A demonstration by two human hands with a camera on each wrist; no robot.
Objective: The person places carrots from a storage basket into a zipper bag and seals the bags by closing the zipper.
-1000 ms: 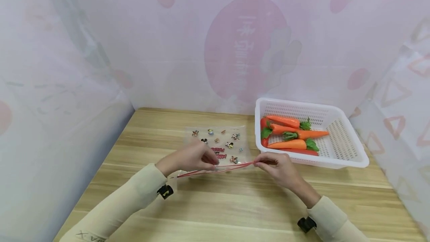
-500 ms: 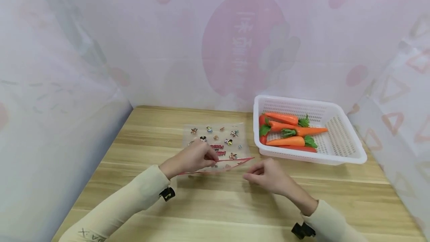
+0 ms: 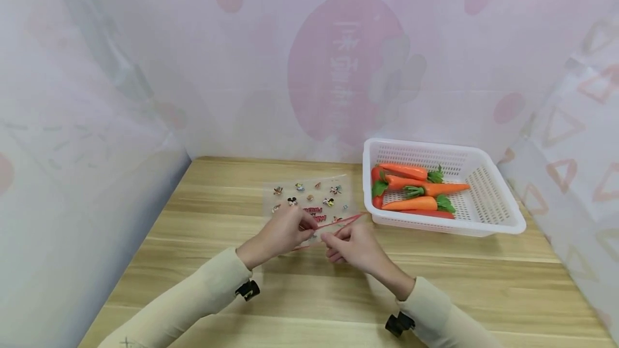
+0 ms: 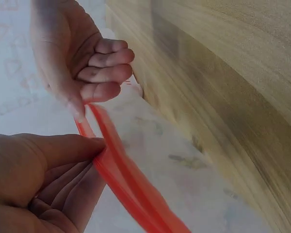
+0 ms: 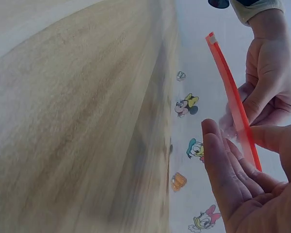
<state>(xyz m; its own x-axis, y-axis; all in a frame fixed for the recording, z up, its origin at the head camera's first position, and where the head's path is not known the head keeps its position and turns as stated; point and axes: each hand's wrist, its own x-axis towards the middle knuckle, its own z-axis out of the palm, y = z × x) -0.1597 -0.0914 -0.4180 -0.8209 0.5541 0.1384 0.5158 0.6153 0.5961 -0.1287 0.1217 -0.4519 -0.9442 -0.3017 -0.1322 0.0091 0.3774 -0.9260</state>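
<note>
A clear zip bag [image 3: 333,203] printed with small cartoon figures lies on the table, its red zip strip [image 4: 131,184] toward the person. My left hand [image 3: 282,231] pinches the far side of the strip between thumb and fingertips. Close to its right, my right hand [image 3: 355,246] holds the near side of the strip, with the thumb against the red edge in the right wrist view. Between the two hands the bag's mouth is parted. Printed figures [image 5: 186,106] show on the bag's face in the right wrist view. Nothing is visible inside the bag.
A white perforated basket [image 3: 503,197] stands to the right of the bag, near the back. Several orange carrots [image 3: 442,189] with green tops lie in its left half, beside red items [image 3: 377,200] partly hidden under them. Patterned cloth walls surround the wooden table [image 3: 203,219].
My right hand let go of the strip's right end and moved left to its middle, beside my left hand. The left hand keeps its pinch. The bag's right end now tilts up.
</note>
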